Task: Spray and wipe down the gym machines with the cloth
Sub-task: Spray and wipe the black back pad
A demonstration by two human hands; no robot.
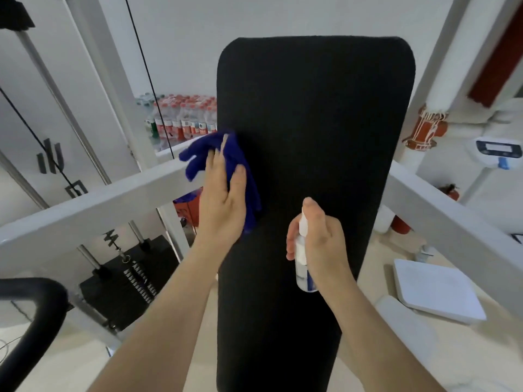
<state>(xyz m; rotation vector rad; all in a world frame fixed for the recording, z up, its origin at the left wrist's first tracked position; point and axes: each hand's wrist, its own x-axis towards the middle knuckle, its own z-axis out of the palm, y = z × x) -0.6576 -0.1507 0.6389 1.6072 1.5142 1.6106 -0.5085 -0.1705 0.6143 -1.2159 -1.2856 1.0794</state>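
**Two hands at work on the pad**

The left hand (223, 193) lies flat with straight fingers, pressing the blue cloth (198, 157) against the left edge of the black machine pad (314, 123). The right hand (319, 241) curls round a white spray bottle (302, 267), with one finger on its top, in front of the pad. The left hand covers much of the cloth. The bottle label is blurred, and the frame cuts off the pad's lower end.
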